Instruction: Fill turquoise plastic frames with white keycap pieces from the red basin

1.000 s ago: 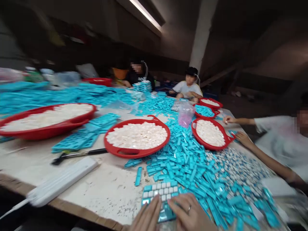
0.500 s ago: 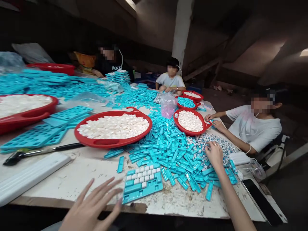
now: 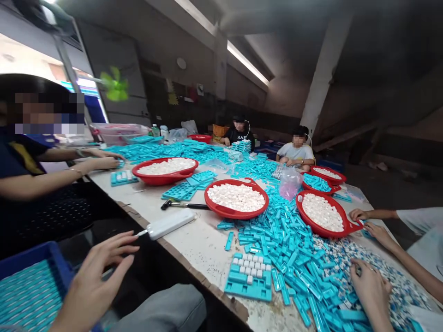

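My left hand (image 3: pixel 100 274) is off the table's front edge, fingers stretched out and holding nothing. Its fingertips appear close to the cord end of a white power strip (image 3: pixel 171 224). Over a heap of tiny blue and white pieces (image 3: pixel 398 276), my right hand (image 3: pixel 372 290) has its fingers curled down; what they pinch, if anything, is hidden. Between the hands lies a blue toy-keyboard base (image 3: pixel 248 293), partly filled with white key-shaped pieces (image 3: pixel 252 265). Loose blue rectangular parts (image 3: pixel 294 258) are piled right beside it.
Red baskets of white pieces (image 3: pixel 237 196) stand on the table (image 3: pixel 204 244), near a hammer (image 3: pixel 185 204). A blue crate (image 3: pixel 57 258) with stacked blue parts sits at lower left. Co-workers sit around; one person's hands (image 3: pixel 377 226) work at right, another's (image 3: pixel 104 159) at left.
The view has swung left, bringing in the crate and a co-worker at left. My left hand has moved away from the keyboard base, off the table edge. My right hand stays at the small pieces.
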`<state>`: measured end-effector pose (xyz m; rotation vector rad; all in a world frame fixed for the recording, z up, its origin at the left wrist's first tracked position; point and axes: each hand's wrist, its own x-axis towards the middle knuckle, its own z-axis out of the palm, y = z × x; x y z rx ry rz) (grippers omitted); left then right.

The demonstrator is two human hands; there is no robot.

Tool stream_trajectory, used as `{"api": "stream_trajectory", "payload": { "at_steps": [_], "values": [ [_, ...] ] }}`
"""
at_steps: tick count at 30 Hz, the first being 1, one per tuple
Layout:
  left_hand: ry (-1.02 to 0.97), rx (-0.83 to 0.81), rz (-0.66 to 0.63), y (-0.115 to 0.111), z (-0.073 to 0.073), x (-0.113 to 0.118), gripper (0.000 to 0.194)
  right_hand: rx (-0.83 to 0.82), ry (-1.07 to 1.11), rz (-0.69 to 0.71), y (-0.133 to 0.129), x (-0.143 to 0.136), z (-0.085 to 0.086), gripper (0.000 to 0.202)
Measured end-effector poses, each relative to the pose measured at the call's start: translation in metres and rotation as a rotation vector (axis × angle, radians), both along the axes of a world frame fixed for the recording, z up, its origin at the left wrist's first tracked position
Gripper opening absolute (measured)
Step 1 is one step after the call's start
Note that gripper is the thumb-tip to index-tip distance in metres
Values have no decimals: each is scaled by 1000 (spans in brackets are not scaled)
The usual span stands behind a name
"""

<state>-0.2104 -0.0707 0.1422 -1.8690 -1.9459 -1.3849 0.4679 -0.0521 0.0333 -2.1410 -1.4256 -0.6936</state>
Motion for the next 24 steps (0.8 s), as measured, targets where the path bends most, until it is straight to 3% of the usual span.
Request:
{"api": "stream_trajectory", "payload": {
  "at_steps": [2, 5, 11, 17, 24],
  "values": [
    [-116, -50, -61, 18, 6, 6, 31, 28, -16, 0, -1, 0, -1, 48],
    [-101, -155, -204, 36, 7, 18, 32, 92, -44, 8, -4, -3, 1, 50],
    [38, -339, -515, 40, 10, 56, 29, 178, -82, 70, -5, -11, 7, 53],
    [109, -374, -633, 37, 2, 88, 25, 221, 22, 199, -1, -25, 8, 53],
    [161, -350, -726, 58, -16, 110, 26, 246, 82, 324, 3, -36, 9, 51]
  ]
}}
